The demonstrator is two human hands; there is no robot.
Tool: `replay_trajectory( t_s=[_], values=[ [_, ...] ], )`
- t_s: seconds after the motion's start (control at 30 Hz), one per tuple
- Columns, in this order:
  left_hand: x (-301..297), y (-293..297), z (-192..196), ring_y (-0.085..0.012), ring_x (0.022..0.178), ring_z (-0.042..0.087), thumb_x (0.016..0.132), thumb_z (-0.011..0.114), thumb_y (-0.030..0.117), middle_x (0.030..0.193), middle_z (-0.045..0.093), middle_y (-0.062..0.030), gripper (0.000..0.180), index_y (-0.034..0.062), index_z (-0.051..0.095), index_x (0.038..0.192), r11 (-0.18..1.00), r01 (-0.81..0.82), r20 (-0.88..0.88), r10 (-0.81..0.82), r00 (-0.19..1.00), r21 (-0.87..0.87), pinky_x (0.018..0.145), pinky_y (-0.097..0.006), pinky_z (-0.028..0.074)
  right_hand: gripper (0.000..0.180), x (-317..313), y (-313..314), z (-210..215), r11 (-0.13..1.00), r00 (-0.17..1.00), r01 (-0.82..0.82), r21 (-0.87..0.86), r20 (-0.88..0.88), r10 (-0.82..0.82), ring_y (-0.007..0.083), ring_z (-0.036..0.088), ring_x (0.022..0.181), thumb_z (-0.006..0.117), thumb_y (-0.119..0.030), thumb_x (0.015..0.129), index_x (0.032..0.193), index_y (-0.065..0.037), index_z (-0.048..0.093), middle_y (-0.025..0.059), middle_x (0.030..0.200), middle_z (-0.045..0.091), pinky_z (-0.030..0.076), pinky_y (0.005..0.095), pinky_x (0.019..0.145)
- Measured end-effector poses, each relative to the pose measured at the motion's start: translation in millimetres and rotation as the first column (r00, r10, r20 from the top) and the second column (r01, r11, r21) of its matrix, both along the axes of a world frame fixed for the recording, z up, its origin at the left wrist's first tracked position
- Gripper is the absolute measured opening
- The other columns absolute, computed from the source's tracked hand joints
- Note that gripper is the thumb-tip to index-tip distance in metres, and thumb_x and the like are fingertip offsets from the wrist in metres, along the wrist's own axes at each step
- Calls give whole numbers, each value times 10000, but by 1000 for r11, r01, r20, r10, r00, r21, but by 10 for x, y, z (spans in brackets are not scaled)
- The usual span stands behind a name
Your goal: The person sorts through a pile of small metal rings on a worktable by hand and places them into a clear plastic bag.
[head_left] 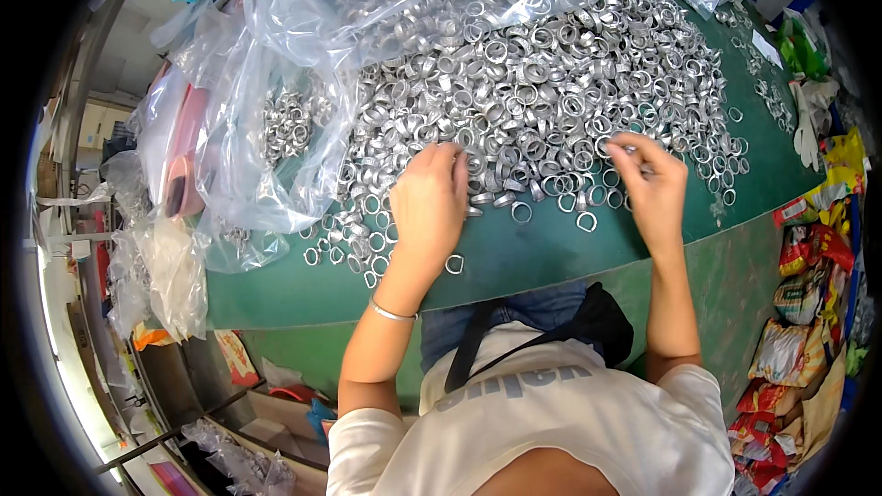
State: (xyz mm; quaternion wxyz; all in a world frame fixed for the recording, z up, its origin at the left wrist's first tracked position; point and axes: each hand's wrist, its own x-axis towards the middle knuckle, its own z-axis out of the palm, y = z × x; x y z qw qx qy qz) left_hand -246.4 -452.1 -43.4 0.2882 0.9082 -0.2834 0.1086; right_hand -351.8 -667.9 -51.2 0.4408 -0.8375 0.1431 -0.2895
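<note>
A broad heap of silver metal rings (533,83) covers much of the green table (524,262). At the heap's near edge, left of its middle, my left hand (430,207) has its fingers bent down and drawn together among the rings; whatever is in them is hidden. Farther right, my right hand (657,186) pinches thumb and forefinger at a single ring (603,146) by the fingertips. Several loose rings lie between the two hands, near the front of the heap, one of them a ring (586,221) close to the table's edge.
Clear plastic bags (276,174) lie over the heap's left and far sides, with more rings (289,124) showing through. A white glove (807,129) rests at the table's right edge. Colourful packages (799,312) are piled at the right. Below left stands an open-topped box (276,418).
</note>
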Motion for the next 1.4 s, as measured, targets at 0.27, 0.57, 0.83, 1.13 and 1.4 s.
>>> replay_trajectory(
  t_s=[0.27,0.57,0.83,1.13,1.4],
  values=[
    [-109,95,3,-316,663,594,815,579,101,806,611,-122,135,58,585,943,996,-88,-48,89,995,23,567,-400,465,40,327,102,171,649,913,-266,-713,-402,-67,302,635,593,574,19,629,659,-8,575,168,626,608,481,373,487],
    [-214,78,-74,-232,529,510,782,643,80,670,520,-83,188,58,612,967,1000,-17,-57,17,998,-4,501,-343,407,72,307,-34,97,690,932,-297,-660,-358,58,314,610,584,635,-68,705,663,-36,586,144,628,604,463,406,507],
    [-353,1,-123,-259,571,546,770,652,102,688,539,-92,202,52,615,962,996,88,-54,-87,995,9,507,-362,417,167,300,-103,252,833,830,-388,-394,-542,131,277,575,568,696,-151,696,749,-51,573,96,559,554,423,385,522],
    [-547,95,26,-87,565,434,884,573,183,688,519,-17,252,27,591,1081,947,57,-641,-257,723,-316,462,-239,358,115,-107,-308,134,944,949,-134,302,-236,211,22,367,573,646,-85,793,746,-10,573,-51,581,420,305,209,512],
    [-967,-210,-54,-142,702,576,941,467,260,842,602,-64,310,-14,574,1037,577,-780,-621,-710,-333,-242,608,-272,494,160,-467,435,207,853,837,-521,-34,-217,503,167,548,487,716,-161,715,786,-59,616,46,589,552,413,311,452]
  ],
)
